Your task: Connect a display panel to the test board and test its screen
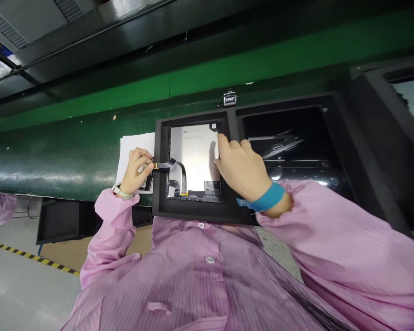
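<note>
Left hand (136, 168) fingers pinch a flex cable (172, 166); right hand (239, 163) fingers press open on the silver panel (196, 156) in its black tray (193, 209).

Dim scene, overhead glare on belt (48, 161), warped edges

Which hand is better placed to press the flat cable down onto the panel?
Probably the left hand: it already pinches the end of the flat cable. The right hand rests flat on the silver panel, holding it.
</note>
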Motion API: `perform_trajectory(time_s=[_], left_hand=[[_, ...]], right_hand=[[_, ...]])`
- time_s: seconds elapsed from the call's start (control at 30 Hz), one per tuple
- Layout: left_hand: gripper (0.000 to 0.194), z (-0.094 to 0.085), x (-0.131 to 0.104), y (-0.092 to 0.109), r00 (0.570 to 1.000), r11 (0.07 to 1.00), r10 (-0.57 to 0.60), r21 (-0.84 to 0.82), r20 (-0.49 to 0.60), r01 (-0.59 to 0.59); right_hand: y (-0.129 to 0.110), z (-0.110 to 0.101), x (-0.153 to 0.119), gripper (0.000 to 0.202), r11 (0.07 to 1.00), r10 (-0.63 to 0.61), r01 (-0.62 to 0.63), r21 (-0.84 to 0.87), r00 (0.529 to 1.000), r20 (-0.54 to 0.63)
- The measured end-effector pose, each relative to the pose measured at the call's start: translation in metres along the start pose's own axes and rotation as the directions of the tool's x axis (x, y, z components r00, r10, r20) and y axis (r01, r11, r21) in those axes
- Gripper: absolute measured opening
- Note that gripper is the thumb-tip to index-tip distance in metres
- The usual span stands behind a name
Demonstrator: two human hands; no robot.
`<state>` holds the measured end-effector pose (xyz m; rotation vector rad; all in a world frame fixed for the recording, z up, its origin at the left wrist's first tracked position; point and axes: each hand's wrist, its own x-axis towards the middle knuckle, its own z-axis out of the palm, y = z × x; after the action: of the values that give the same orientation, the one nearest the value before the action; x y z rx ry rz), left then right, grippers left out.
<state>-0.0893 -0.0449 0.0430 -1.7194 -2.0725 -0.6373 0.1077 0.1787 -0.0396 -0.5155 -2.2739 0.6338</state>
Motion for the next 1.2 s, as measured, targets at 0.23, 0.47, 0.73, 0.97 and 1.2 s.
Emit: perform_trajectory(time_s=[0.23,0.47,0.73,0.97,1.2], left_hand=[[0.032,0.003,0.005,0.001,0.999,1.000,-0.002,0.025,0.038,0.001],[0.024,0.011,0.006,0.004,0.995,0.992,0.056,0.112,0.080,-0.065],[0.019,0.020,0.003,0.006,0.994,0.986,0.113,0.126,0.005,-0.113],[0.027,0.017,0.008,-0.010,0.987,0.998,-0.055,0.014,-0.154,0.058],[0.047,0.024,-0.016,0.028,0.784,0.992,-0.122,-0.040,-0.608,0.123]], right_hand=[[-0.062,0.018,0.016,0.036,0.882,-0.458,0.446,0.153,0.887,0.059],[-0.067,0.048,0.034,0.024,0.835,-0.445,0.348,0.425,0.882,0.152],[-0.066,0.052,0.037,0.024,0.801,-0.423,0.304,0.516,0.897,0.127],[-0.060,0.043,0.048,0.031,0.781,-0.424,0.287,0.555,0.896,0.133],[-0.008,0.017,0.066,0.034,0.960,-0.096,0.116,0.256,0.991,-0.092]])
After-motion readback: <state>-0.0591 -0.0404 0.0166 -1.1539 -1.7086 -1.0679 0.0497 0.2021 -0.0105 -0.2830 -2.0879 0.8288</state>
